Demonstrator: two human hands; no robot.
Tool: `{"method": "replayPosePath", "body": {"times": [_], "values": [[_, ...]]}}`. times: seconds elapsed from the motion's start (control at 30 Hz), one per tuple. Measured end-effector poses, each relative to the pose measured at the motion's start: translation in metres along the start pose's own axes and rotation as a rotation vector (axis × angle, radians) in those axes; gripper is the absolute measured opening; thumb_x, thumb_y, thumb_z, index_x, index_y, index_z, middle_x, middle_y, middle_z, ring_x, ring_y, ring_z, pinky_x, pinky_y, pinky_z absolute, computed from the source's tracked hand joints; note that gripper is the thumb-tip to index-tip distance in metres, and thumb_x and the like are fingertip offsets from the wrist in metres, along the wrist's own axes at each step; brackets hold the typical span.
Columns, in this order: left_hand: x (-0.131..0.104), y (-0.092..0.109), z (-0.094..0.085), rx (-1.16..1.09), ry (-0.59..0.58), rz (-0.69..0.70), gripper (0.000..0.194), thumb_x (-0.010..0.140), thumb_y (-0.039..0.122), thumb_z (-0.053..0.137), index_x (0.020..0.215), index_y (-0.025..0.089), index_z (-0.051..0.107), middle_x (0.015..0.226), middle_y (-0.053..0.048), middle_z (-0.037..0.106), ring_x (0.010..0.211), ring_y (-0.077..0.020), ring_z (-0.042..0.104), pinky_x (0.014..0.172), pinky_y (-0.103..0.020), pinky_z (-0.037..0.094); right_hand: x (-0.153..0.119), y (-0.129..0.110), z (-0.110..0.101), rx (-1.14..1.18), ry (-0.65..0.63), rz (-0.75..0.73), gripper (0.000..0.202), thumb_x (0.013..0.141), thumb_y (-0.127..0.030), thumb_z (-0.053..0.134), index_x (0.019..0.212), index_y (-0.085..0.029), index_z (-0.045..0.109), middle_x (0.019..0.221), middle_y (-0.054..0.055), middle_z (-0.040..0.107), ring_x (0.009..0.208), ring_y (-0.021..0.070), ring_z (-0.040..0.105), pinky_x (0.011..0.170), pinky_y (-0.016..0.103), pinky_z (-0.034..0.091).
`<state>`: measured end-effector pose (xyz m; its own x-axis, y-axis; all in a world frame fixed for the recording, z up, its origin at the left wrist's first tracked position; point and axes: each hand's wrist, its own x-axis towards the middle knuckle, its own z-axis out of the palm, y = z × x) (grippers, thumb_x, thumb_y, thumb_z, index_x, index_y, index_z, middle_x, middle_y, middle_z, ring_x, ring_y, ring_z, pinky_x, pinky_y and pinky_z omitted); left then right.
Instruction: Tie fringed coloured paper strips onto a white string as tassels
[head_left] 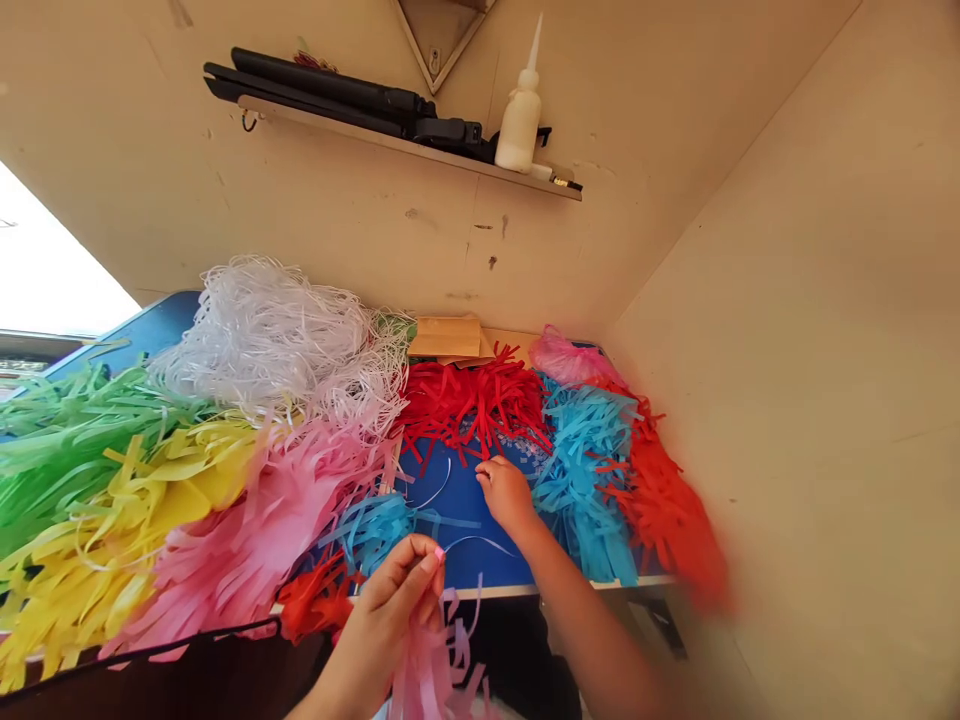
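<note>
My left hand (396, 588) is closed in a pinch on the top of a pink paper tassel (424, 672), whose cut strips hang below the fingers. A thin white ribbon (480, 538) curves from the pinched tip toward my right forearm. Further forward, my right hand (507, 492) is over the blue table (469, 500) with its fingers pressed together; what they hold, if anything, is too small to make out. Another short white ribbon (442, 485) lies to its left. A small bunch of blue fringed paper (375, 530) rests just beyond my left hand.
Green (90, 420), yellow (172, 480) and pink fringed paper (277, 500) cover the left. White string (270, 330) is heaped behind. Red fringe (472, 405) lies at the back, blue fringe (585, 470) and red-orange fringe (664, 500) at right. A wall shelf (420, 152) holds a bottle (519, 125).
</note>
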<state>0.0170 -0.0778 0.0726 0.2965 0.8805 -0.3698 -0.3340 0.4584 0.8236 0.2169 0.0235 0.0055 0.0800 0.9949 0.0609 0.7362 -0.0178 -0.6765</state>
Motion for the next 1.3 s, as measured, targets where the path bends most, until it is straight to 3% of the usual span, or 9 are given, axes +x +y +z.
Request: {"method": "replayPosePath", "body": {"times": [0.13, 0.27, 0.37, 0.53, 0.63, 0.77, 0.9, 1.2, 1.3], "values": [[0.007, -0.005, -0.012, 0.353, 0.062, 0.152, 0.034, 0.079, 0.052, 0.066, 0.081, 0.018, 0.067, 0.066, 0.002, 0.059, 0.055, -0.0103, 0.050, 0.052, -0.020, 0.042, -0.031, -0.023, -0.007, 0.058, -0.030, -0.054, 0.018, 0.081, -0.006, 0.064, 0.085, -0.021, 0.074, 0.092, 0.005, 0.070, 0.086, 0.0187, 0.066, 0.081, 0.029, 0.050], [0.014, -0.008, -0.024, 0.627, 0.125, 0.371, 0.024, 0.081, 0.044, 0.065, 0.084, 0.021, 0.073, 0.082, -0.003, 0.072, 0.074, -0.0174, 0.065, 0.069, -0.026, 0.052, -0.075, -0.047, -0.010, 0.553, -0.117, -0.102, 0.006, 0.077, -0.020, 0.074, 0.082, -0.024, 0.075, 0.079, 0.000, 0.070, 0.074, 0.0152, 0.066, 0.069, 0.025, 0.052], [0.017, -0.009, -0.026, 0.741, 0.148, 0.497, 0.018, 0.084, 0.038, 0.063, 0.083, 0.023, 0.072, 0.080, -0.002, 0.073, 0.074, -0.0164, 0.067, 0.069, -0.025, 0.053, -0.095, -0.056, -0.007, 0.857, -0.140, -0.016, 0.004, 0.076, -0.028, 0.077, 0.078, -0.025, 0.077, 0.081, 0.001, 0.070, 0.072, 0.0161, 0.067, 0.068, 0.027, 0.055], [0.018, -0.010, -0.021, 0.881, 0.099, 0.688, 0.013, 0.088, 0.028, 0.061, 0.082, 0.022, 0.071, 0.076, 0.000, 0.072, 0.069, -0.0131, 0.067, 0.064, -0.021, 0.053, -0.105, -0.056, -0.002, 1.047, -0.113, 0.149, 0.011, 0.074, -0.031, 0.077, 0.082, -0.023, 0.072, 0.080, 0.000, 0.071, 0.071, 0.0166, 0.069, 0.068, 0.028, 0.056], [0.017, -0.009, -0.020, 0.993, 0.087, 0.796, 0.013, 0.089, 0.025, 0.060, 0.082, 0.021, 0.070, 0.076, -0.001, 0.070, 0.067, -0.0127, 0.067, 0.062, -0.020, 0.052, -0.108, -0.056, -0.004, 1.003, -0.077, 0.167, 0.015, 0.074, -0.029, 0.076, 0.084, -0.022, 0.067, 0.077, 0.000, 0.071, 0.072, 0.0164, 0.068, 0.069, 0.028, 0.055], [0.016, -0.008, -0.020, 1.128, 0.001, 0.894, 0.015, 0.091, 0.023, 0.056, 0.088, 0.022, 0.070, 0.079, -0.002, 0.069, 0.069, -0.0130, 0.066, 0.063, -0.022, 0.052, -0.111, -0.057, -0.013, 0.650, -0.008, -0.038, 0.003, 0.083, -0.022, 0.065, 0.086, -0.022, 0.067, 0.084, 0.002, 0.070, 0.079, 0.0156, 0.066, 0.076, 0.027, 0.052], [0.011, -0.008, -0.017, 1.145, 0.000, 0.851, 0.015, 0.092, 0.022, 0.053, 0.089, 0.021, 0.067, 0.079, -0.002, 0.067, 0.069, -0.0130, 0.065, 0.063, -0.022, 0.051, -0.114, -0.057, -0.022, 0.529, -0.043, -0.175, 0.005, 0.087, -0.019, 0.061, 0.087, -0.023, 0.065, 0.085, 0.001, 0.069, 0.081, 0.0145, 0.064, 0.077, 0.025, 0.050], [0.007, -0.006, -0.016, 1.143, -0.054, 0.727, 0.017, 0.092, 0.023, 0.051, 0.084, 0.020, 0.065, 0.074, -0.002, 0.066, 0.064, -0.0130, 0.063, 0.058, -0.022, 0.048, -0.119, -0.057, -0.027, 0.479, -0.082, -0.182, 0.005, 0.086, -0.020, 0.062, 0.089, -0.023, 0.064, 0.085, 0.000, 0.070, 0.081, 0.0152, 0.065, 0.078, 0.026, 0.049], [0.006, -0.006, -0.015, 1.153, -0.061, 0.748, 0.016, 0.092, 0.023, 0.050, 0.084, 0.020, 0.065, 0.075, -0.002, 0.065, 0.064, -0.0130, 0.062, 0.059, -0.022, 0.048, -0.120, -0.059, -0.028, 0.485, -0.075, -0.152, 0.006, 0.087, -0.019, 0.060, 0.089, -0.023, 0.064, 0.086, 0.000, 0.069, 0.082, 0.0157, 0.064, 0.079, 0.026, 0.049]]}}
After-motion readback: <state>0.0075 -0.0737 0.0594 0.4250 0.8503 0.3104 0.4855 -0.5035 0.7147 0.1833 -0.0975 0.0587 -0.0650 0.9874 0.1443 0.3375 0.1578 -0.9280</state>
